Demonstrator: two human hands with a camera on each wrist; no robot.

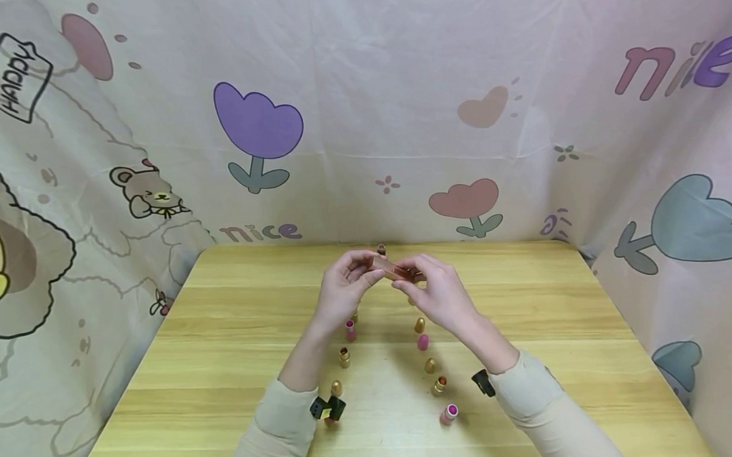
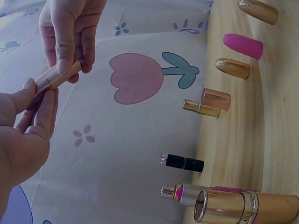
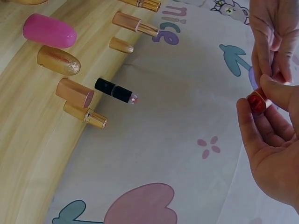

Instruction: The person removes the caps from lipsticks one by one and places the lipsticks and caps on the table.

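Note:
Above the far part of the table, both hands hold a rose-gold lipstick tube lengthwise between them. The left hand pinches one end between thumb and fingers. At the other end, the right hand grips the tube in the same way. A seam around the tube shows in the left wrist view, between the two hands. In the right wrist view the tube's near end is round and red inside a metallic rim. Fingers hide part of the tube.
Lipsticks and caps stand in two rows on the wooden table. Among them are a pink lipstick, a pink cap and a gold lipstick. A black lipstick stands farther back. A printed cloth hangs behind the table.

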